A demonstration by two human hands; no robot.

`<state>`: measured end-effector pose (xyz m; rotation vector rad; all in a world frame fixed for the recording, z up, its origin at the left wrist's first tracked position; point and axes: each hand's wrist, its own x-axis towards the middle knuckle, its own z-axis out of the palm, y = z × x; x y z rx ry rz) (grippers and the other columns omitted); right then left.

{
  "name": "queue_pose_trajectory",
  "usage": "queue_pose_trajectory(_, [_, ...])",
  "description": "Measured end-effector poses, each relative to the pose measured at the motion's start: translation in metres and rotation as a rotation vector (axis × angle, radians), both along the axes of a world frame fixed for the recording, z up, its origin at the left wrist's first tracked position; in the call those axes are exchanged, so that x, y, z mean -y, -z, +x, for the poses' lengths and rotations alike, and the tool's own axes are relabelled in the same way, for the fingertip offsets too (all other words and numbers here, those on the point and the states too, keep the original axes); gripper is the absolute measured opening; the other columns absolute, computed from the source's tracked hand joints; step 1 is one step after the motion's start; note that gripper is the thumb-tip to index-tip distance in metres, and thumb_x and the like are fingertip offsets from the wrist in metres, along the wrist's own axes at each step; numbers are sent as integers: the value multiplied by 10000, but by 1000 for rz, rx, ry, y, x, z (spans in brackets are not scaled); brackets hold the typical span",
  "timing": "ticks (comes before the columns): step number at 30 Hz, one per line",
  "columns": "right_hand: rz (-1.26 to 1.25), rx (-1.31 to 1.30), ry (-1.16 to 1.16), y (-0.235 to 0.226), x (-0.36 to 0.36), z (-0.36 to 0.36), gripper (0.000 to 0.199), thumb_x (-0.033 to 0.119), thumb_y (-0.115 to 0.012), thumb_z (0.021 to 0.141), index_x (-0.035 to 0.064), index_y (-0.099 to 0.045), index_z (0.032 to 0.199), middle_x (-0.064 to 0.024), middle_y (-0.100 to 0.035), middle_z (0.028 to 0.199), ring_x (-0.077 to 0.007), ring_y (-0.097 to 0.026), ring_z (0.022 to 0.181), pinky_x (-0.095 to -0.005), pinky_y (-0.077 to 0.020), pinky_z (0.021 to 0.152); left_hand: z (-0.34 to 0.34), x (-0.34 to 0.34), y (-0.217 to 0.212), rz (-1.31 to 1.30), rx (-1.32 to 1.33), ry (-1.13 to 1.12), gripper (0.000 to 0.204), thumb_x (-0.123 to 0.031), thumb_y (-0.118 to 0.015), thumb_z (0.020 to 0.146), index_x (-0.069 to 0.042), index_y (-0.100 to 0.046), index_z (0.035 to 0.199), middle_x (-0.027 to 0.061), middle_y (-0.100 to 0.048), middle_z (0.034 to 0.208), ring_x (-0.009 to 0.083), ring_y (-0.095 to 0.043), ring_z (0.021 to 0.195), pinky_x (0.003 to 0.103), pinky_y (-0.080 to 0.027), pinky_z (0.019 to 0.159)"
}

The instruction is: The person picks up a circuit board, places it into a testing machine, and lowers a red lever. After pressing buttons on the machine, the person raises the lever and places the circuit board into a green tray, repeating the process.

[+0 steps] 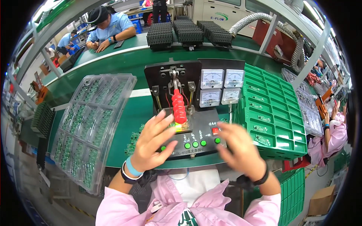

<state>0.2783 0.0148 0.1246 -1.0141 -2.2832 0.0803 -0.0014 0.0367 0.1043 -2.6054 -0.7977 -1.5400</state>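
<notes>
A black test fixture (203,120) stands in front of me, with a red-gripped toggle clamp (178,107) at its middle. Below the clamp a small spot glows yellow-green (178,128); what lies under it is partly hidden. My left hand (150,145) hovers over the fixture's left front, fingers stretched out and holding nothing, fingertips close to the red grip. On the other side my right hand (241,148), smeared by motion, has its fingers apart beside the red rocker switch (215,130). Several green push buttons (195,144) line the fixture's front. Analog meters (211,79) are mounted at its back right.
Left stands a clear compartment tray (122,84) of small circuit boards; loose boards (132,141) lie beside the fixture. Right are stacked green trays (277,126) with some boards. Black racks (160,35) line the far bench, where a person in blue (113,26) works.
</notes>
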Motion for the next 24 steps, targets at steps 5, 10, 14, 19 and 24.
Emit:
queue_pose_trajectory(5, [0,127,-22,52,21,-42,508,86,-726,738,40,-561,1216,-163,-514,1361,-337,-527,1204,-466,-437,986,-25,17,47,-366,37,-124,509,-35,-752,752,-39,-596,1236,164,-531,1358,384,-506,1247,464,-405,1037])
queue_pose_trajectory(10, [306,-219,179,81,25,-40,513,91,-720,730,67,-588,1225,-107,-551,1336,-298,-548,1166,-446,-422,988,-30,30,63,-645,12,-159,422,-108,-686,837,-15,-585,1235,179,-534,1351,366,-493,1272,430,-403,1039])
queue_pose_trajectory(14, [208,0,74,105,19,-39,454,80,-708,724,82,-637,1172,-59,-610,1264,-258,-577,1097,-424,-415,985,-33,20,57,-506,-95,-209,402,-122,-667,853,-11,-588,1232,178,-555,1310,365,-493,1263,423,-398,1039])
queue_pose_trajectory(19, [134,-108,84,99,16,-46,397,65,-705,713,83,-673,1108,-37,-649,1196,-229,-595,1039,-418,-418,977,-36,3,43,-450,-158,-209,526,-211,-743,804,-36,-570,1269,165,-556,1255,351,-514,1177,429,-417,991])
queue_pose_trajectory(24, [141,-107,84,103,17,-46,394,67,-709,707,78,-671,1100,-42,-655,1181,-233,-601,1030,-415,-421,966,-26,-15,16,-487,-362,-248,743,-329,-816,701,-88,-522,1340,134,-511,1217,316,-497,1071,438,-438,903])
